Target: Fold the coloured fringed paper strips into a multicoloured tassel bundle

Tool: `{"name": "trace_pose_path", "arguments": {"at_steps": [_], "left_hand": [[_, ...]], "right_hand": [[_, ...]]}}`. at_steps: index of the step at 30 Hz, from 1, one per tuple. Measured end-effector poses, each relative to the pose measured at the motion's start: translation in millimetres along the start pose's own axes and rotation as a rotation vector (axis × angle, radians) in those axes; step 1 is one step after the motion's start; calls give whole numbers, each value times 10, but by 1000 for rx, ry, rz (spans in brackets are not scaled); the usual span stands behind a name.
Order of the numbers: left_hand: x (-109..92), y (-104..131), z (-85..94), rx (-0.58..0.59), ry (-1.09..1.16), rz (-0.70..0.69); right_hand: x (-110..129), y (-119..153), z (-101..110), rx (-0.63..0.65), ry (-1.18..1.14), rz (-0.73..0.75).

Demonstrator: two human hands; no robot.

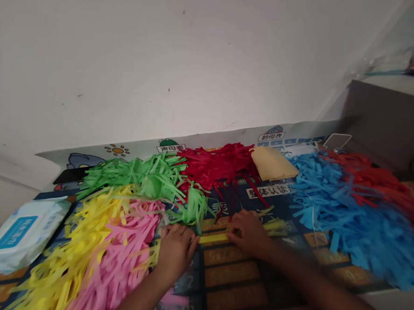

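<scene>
A yellow strip runs straight between my two hands, above the printed mat. My left hand has its fingers curled round the strip's left end, beside the pink fringe. At the other end my right hand pinches the strip, and thin yellow fringe ends stick out beyond it. Green fringe lies just behind my left hand. Red fringe is farther back, near the wall.
Yellow fringe and a wipes packet lie at the left. A beige folded piece is at the back. Blue fringe and orange-red fringe cover the right side. The white wall rises behind.
</scene>
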State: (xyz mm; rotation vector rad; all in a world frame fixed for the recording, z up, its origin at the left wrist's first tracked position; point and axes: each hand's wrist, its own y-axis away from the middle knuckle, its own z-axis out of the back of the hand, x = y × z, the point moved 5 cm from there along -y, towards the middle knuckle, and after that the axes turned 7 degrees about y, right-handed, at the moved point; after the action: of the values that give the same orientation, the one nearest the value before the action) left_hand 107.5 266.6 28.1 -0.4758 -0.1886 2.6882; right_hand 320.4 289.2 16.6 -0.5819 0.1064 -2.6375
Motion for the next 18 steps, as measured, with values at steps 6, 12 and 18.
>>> {"name": "trace_pose_path", "arguments": {"at_steps": [6,12,18], "left_hand": [[-194,60,57,-61,-125,-329],[-335,-4,57,-11,-111,-419],[-399,-93,65,78,-189,-420]], "right_hand": [[266,124,26,-137,223,397],[322,3,-98,-60,322,450],[442,-66,111,59,396,479]]}}
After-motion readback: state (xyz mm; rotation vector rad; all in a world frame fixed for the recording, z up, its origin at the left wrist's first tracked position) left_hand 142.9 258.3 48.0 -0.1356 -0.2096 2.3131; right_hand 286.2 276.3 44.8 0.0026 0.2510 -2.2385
